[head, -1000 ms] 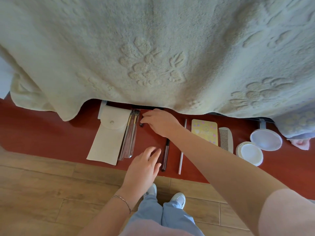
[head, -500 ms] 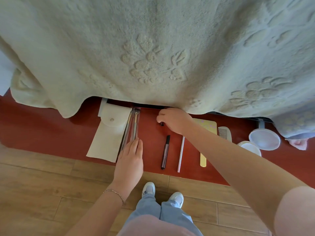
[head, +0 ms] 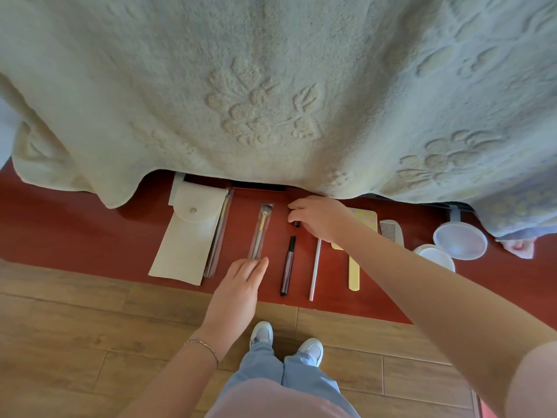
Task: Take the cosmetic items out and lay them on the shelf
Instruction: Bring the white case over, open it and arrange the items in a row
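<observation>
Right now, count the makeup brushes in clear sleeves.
2: one brush at the left hand's fingertips, one against the pouch. More may be hidden.

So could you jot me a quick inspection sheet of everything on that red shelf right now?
Surface: glossy red shelf, partly draped by a cream embossed blanket.
Job's things: cream snap pouch; sleeved makeup brush; dark cosmetic pen; thin pale stick; yellow nail file; white comb; two round white lids or pots.
Clutter: nothing seen.
Grippers: left hand touches the brush sleeve's near end with straight fingers; right hand pinches a small dark cap.
Cables: nothing seen.
Surroundings: wood-plank floor.
</observation>
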A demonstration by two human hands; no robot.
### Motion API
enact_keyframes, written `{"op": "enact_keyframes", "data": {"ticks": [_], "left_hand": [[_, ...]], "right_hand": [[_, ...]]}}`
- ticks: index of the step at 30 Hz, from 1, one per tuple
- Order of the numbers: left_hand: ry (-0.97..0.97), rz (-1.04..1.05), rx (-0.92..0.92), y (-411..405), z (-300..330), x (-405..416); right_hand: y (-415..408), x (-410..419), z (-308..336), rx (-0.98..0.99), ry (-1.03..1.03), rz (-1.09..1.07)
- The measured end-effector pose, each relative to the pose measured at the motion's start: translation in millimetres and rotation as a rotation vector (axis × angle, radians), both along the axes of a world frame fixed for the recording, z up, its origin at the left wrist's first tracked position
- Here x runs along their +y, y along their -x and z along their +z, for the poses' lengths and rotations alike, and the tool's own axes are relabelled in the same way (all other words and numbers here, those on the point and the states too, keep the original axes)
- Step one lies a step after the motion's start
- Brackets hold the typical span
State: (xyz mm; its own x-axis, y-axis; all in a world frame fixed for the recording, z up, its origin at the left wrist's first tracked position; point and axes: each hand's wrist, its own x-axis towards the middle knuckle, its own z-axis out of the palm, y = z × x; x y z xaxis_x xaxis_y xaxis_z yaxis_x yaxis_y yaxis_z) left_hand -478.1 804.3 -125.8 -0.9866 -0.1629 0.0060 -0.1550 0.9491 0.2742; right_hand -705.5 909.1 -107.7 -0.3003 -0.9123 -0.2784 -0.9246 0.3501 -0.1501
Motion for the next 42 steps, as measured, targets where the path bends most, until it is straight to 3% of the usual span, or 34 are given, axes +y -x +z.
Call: {"op": "enact_keyframes", "data": {"ticks": [13, 21, 42], "left_hand": [[-0.007, -0.031, 0.045, 5, 0, 6], [0.206, 0.300, -0.137, 6, 0, -27], [0.066, 0.144, -0.146, 4, -7, -11]], "right_hand": [[-4, 6, 3, -0.004, 0.004, -0.059], [-6, 7, 0, -0.027, 0.031, -0.077], [-7, 9, 0, -0.003, 0.038, -0.102]]}}
